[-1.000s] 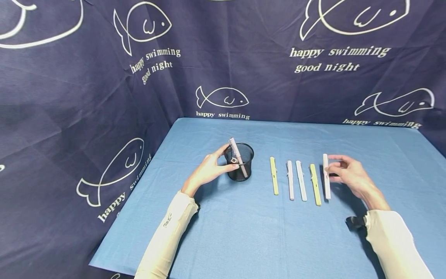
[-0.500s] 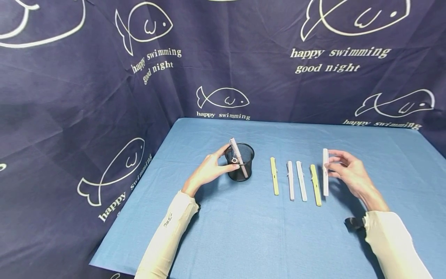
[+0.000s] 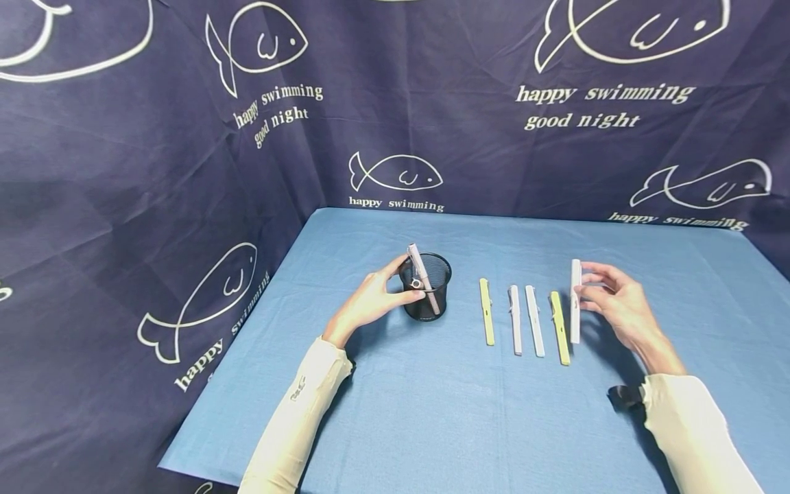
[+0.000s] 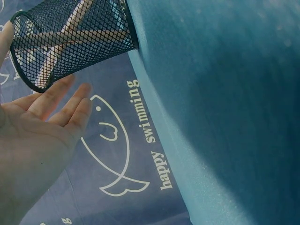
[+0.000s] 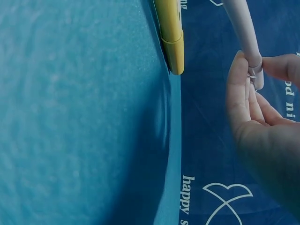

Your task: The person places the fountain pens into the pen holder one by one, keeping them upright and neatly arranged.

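My left hand [image 3: 370, 298] grips the rim of a black mesh pen holder [image 3: 417, 310], thumb at the front and fingers behind. Inside it leans a pale pink pen [image 3: 418, 264]; the left wrist view shows two pens crossing behind the mesh [image 4: 105, 47]. My right hand [image 3: 623, 309] pinches a whitish pen [image 3: 576, 309] between thumb and fingers, near its clip end in the right wrist view. That pen is raised off the table. To its left lie a yellow pen [image 3: 559, 329], a white pen [image 3: 534, 321], a pale pink pen [image 3: 515, 321] and another yellow pen [image 3: 486, 312].
A blue cloth [image 3: 457, 405] covers the table. Dark blue curtains [image 3: 481, 165] with white fish drawings and lettering hang behind it and along the left side. The row of pens lies between the pen holder and my right hand.
My right hand has lifted the whitish pen off the cloth and brought it slightly away from me and to the left. The left hand stays at the pen holder.
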`<state>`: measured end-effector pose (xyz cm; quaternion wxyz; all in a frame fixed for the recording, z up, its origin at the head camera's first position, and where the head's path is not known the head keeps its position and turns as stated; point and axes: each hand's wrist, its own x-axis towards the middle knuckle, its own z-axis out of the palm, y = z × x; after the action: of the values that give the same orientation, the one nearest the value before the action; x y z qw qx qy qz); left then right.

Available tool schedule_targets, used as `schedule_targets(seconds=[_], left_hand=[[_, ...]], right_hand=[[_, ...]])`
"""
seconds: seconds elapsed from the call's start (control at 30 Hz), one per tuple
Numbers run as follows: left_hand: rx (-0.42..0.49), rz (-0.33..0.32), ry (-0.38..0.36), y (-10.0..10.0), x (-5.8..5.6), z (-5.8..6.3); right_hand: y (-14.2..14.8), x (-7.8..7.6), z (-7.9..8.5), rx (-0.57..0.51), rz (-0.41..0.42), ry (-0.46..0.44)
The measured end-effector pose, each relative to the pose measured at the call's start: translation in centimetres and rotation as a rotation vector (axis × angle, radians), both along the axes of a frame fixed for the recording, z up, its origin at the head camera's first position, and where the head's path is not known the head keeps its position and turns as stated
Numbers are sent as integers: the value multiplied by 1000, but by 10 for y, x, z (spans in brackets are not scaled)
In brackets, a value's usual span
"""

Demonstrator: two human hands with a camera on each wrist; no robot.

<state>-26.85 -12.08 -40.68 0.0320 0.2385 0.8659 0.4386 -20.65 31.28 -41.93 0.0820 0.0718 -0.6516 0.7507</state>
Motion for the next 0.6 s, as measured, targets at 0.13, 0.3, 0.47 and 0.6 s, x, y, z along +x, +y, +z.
schedule_targets(seconds=[0.13, 0.3, 0.47, 0.6], left_hand=[[-4, -2, 0, 0, 0, 0], [-11, 2, -5, 0, 0, 0], [-11, 1, -2, 0, 0, 0], [-11, -3, 5, 0, 0, 0]], right_hand=[[0, 0, 0, -17, 11, 7], [0, 0, 1, -25, 21, 3], [-3, 0, 2, -8, 10, 15], [-5, 0, 3, -17, 5, 32]])
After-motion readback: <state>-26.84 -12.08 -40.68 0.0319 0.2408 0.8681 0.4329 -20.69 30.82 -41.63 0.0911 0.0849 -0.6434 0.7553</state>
